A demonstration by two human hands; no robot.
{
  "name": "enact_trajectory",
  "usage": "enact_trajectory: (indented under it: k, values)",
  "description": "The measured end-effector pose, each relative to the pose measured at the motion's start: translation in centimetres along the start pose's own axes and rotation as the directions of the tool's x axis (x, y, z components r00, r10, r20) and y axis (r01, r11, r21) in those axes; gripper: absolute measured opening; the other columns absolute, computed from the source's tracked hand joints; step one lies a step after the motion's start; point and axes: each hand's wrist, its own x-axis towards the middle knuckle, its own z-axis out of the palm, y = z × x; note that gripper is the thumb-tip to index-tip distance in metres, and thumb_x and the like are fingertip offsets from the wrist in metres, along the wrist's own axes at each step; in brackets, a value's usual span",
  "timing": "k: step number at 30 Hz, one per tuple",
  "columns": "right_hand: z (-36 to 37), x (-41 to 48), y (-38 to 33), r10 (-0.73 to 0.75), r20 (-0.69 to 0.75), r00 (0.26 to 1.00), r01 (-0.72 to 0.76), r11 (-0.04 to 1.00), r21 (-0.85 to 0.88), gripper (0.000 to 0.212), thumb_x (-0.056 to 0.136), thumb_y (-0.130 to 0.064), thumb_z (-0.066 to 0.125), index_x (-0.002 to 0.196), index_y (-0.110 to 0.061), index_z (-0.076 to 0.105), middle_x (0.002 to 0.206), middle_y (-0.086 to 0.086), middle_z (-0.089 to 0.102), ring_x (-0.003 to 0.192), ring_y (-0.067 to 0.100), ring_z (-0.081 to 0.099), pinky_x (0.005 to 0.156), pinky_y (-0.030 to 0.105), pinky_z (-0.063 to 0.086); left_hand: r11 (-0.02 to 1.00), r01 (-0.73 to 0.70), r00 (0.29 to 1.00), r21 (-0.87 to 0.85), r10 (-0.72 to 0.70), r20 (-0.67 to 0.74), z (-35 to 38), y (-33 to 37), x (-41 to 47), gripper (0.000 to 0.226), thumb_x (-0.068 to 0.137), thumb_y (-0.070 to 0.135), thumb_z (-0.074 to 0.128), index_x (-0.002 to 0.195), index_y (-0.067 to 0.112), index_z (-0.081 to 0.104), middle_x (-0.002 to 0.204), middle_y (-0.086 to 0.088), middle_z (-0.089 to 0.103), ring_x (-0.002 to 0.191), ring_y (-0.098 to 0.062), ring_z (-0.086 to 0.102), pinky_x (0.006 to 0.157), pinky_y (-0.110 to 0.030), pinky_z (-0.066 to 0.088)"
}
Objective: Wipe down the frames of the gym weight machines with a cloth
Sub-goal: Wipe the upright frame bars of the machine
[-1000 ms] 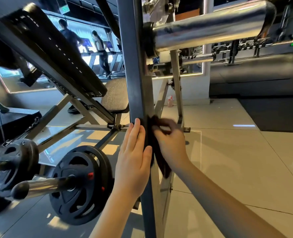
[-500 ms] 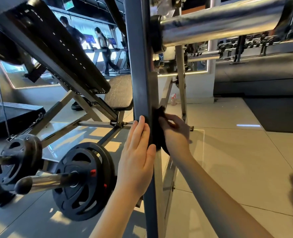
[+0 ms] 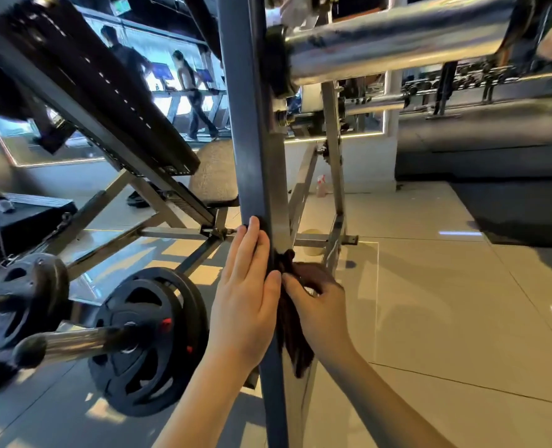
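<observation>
A grey upright post [image 3: 252,140] of the weight machine frame runs down the middle of the view. My left hand [image 3: 245,295] lies flat against its left face, fingers straight and pointing up. My right hand [image 3: 316,305] grips a dark brown cloth [image 3: 292,337] bunched against the post's right side. The cloth hangs down below my fingers, partly hidden by the post and my hand.
A thick chrome bar [image 3: 397,37] juts right from the post overhead. Black weight plates [image 3: 148,341] on a chrome sleeve sit low at left, with a slanted padded bench [image 3: 84,82] above them. Tiled floor [image 3: 446,318] stretches to the right. A spray bottle [image 3: 320,185] stands by the far wall.
My right hand slid the cloth up the post's right side and has come back down again. My left hand stays flat on the left face.
</observation>
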Motion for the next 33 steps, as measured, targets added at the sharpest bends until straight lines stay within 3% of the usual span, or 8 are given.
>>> enact_trajectory:
  k: [5,10,12,18,21,25,30,33]
  values:
    - [-0.1,-1.0,2.4,0.278,-0.063,0.959,-0.278,0.96,-0.002,0.009,0.09,-0.024,0.066,0.088,-0.034,0.068,0.104,-0.002,0.066,0.093,0.015,0.065,0.08,0.027,0.055,1.0,0.004,1.0,0.02,-0.004,0.014,0.2,0.1,-0.2,0.055,0.096,0.042,0.024,0.147,0.028,0.006,0.15,0.035,-0.012,0.141,0.012,-0.013,0.109,-0.005,-0.008]
    - [0.2,2.9,-3.9,-0.162,0.003,0.987,0.162,0.985,-0.062,0.019,0.093,-0.012,0.06,0.092,-0.029,0.069,0.09,-0.015,0.065,0.089,0.0,0.061,0.08,0.014,0.048,0.998,-0.013,0.999,0.068,0.01,0.043,0.0,-0.2,-0.6,0.055,0.096,0.036,0.028,0.146,0.031,0.004,0.149,0.035,-0.014,0.14,0.012,-0.016,0.107,-0.003,-0.01]
    - [0.4,3.4,-3.3,-0.179,-0.011,0.984,0.178,0.983,-0.049,0.017,0.092,-0.012,0.061,0.097,-0.025,0.071,0.093,-0.015,0.065,0.093,0.001,0.061,0.085,0.016,0.048,0.996,-0.022,0.998,0.088,0.017,0.056,0.0,-0.5,-0.8,0.054,0.097,0.036,0.028,0.146,0.031,0.005,0.15,0.033,-0.014,0.141,0.011,-0.015,0.108,-0.005,-0.01]
    - [-0.1,-0.9,4.2,0.246,-0.085,0.965,-0.252,0.966,-0.063,0.008,0.091,-0.027,0.064,0.095,-0.034,0.067,0.108,-0.001,0.065,0.099,0.013,0.064,0.087,0.034,0.054,0.993,-0.028,0.995,0.116,0.017,0.1,0.0,-0.9,-1.7,0.057,0.092,0.049,0.016,0.145,0.031,0.005,0.149,0.034,-0.015,0.141,0.01,-0.016,0.11,-0.014,-0.005]
    - [0.2,1.2,0.2,0.086,-0.028,0.996,-0.088,0.993,-0.078,0.02,0.093,-0.022,0.061,0.088,-0.041,0.063,0.103,-0.006,0.065,0.096,0.008,0.062,0.087,0.03,0.053,0.992,-0.023,0.994,0.123,0.009,0.11,0.2,-1.1,-2.0,0.058,0.092,0.05,0.015,0.146,0.031,0.005,0.151,0.032,-0.014,0.141,0.01,-0.017,0.11,-0.015,-0.005]
    - [0.1,3.0,-3.9,-0.194,0.053,0.98,0.197,0.978,-0.063,0.015,0.094,-0.01,0.059,0.095,-0.023,0.067,0.092,-0.014,0.063,0.091,-0.007,0.059,0.082,0.009,0.045,0.989,-0.023,0.993,0.144,0.006,0.116,0.5,-1.2,-2.3,0.059,0.093,0.048,0.016,0.147,0.028,0.004,0.153,0.027,-0.013,0.141,0.01,-0.018,0.112,-0.017,-0.005]
    - [-0.6,-1.1,4.1,0.29,-0.003,0.957,-0.289,0.954,-0.084,0.021,0.092,-0.029,0.063,0.113,-0.025,0.062,0.114,-0.002,0.058,0.102,0.011,0.061,0.08,0.021,0.054,0.989,-0.017,0.993,0.15,-0.001,0.119,0.8,-1.4,-2.7,0.059,0.093,0.049,0.015,0.146,0.028,0.004,0.152,0.027,-0.014,0.14,0.01,-0.019,0.111,-0.016,-0.005]
    - [-0.6,-0.5,2.8,0.221,-0.007,0.975,-0.219,0.963,-0.159,0.009,0.092,-0.033,0.061,0.099,-0.035,0.067,0.111,-0.003,0.063,0.093,0.005,0.062,0.08,0.018,0.052,0.987,-0.023,0.992,0.162,0.003,0.126,0.8,-1.5,-3.2,0.06,0.092,0.05,0.014,0.146,0.028,0.004,0.151,0.029,-0.015,0.14,0.01,-0.02,0.111,-0.014,-0.007]
